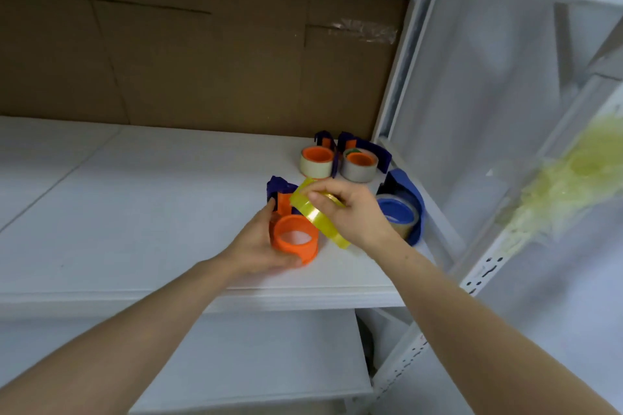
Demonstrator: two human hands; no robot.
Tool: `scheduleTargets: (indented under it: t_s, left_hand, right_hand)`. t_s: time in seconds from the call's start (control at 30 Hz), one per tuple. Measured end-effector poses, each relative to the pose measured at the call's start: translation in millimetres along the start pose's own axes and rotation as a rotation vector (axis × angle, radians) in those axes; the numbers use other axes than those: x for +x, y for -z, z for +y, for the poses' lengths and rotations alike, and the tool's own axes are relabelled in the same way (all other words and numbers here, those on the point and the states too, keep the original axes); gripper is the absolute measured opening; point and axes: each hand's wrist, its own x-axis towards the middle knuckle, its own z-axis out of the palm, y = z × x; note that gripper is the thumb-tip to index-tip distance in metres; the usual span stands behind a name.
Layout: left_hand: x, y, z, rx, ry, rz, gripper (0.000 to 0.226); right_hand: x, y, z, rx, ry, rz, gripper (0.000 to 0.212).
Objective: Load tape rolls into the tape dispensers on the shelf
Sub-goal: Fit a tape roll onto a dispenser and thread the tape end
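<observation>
Mid-frame on the shelf [135,212], a dispenser [295,241] is gripped by the left hand [256,246], and the tilted roll [315,214], pinched by the right hand [354,212], is best levelled over its core.

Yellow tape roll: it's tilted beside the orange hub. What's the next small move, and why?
Probably level the yellow tape roll and lower it over the orange hub. The right hand holds it tilted, its low edge beside the hub, not around it, while the left hand grips the empty hub steady on the shelf.
</observation>
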Motion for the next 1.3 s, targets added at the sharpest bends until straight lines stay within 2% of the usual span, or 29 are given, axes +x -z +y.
scheduleTargets:
  t_s: [0.07, 0.2, 0.3, 0.33, 0.4, 0.5, 0.57, 0.67, 0.77, 0.87, 0.93, 1.07, 1.13, 1.2, 1.27, 1.3]
  left_hand:
    - [-4, 3, -5, -0.018, 0.004, 0.001, 0.103]
    - [-4, 3, -6, -0.045, -0.017, 0.002, 0.098]
    - [-2, -1, -14, -0.028, 0.017, 0.048, 0.106]
    - [-2, 0, -14, 0.000, 0.035, 0.060, 0.103]
    - [-3, 4, -11, 0.013, 0.127, 0.033, 0.084]
    - [-6, 15, -11, -0.133, 0.259, 0.033, 0.053]
    - [-3, 19, -14, -0.241, 0.321, 0.157, 0.046]
    - [-4, 18, 0, -0.435, 0.406, 0.230, 0.027]
    - [-5, 16, 14, -0.530, 0.455, 0.311, 0.033]
    - [-4, 15, 18, -0.504, 0.491, 0.284, 0.046]
    - [0, 10, 15, -0.386, 0.513, 0.267, 0.054]
    - [-1, 8, 11, -0.087, 0.499, 0.478, 0.049]
    - [-3, 13, 11, -0.120, 0.499, 0.491, 0.049]
    - [-4, 18, 13, -0.236, 0.492, 0.442, 0.054]
    - [-3, 22, 14, -0.370, 0.493, 0.504, 0.051]
    - [-5, 24, 15, -0.421, 0.507, 0.540, 0.048]
  right_hand:
    - [2, -11, -1, -0.084, 0.010, -0.021, 0.018]
    - [0, -22, -10, -0.251, 0.038, -0.013, 0.021]
    - [-2, -35, -16, -0.477, 0.052, -0.050, 0.025]
    - [-2, -41, -17, -0.533, 0.049, -0.055, 0.027]
    - [-4, -53, -14, -0.578, 0.018, -0.074, 0.029]
    - [-3, -65, -9, -0.611, -0.001, -0.089, 0.027]
    - [0, -73, -8, -0.670, 0.009, -0.097, 0.024]
    - [7, -82, -14, -0.699, -0.017, -0.136, 0.022]
    - [8, -87, -21, -0.719, -0.065, -0.132, 0.030]
    - [3, -94, -23, -0.734, -0.090, -0.175, 0.038]
    - [-2, -97, -21, -0.770, -0.106, -0.173, 0.038]
    - [-12, -101, -10, -0.897, -0.108, -0.184, 0.049]
    - [-13, -99, -6, -0.869, -0.066, -0.236, 0.070]
    - [-10, -89, -9, -0.657, -0.050, -0.232, 0.087]
    - [-5, -69, -11, -0.469, -0.071, -0.138, 0.093]
    - [-4, -57, -9, -0.487, -0.101, -0.143, 0.093]
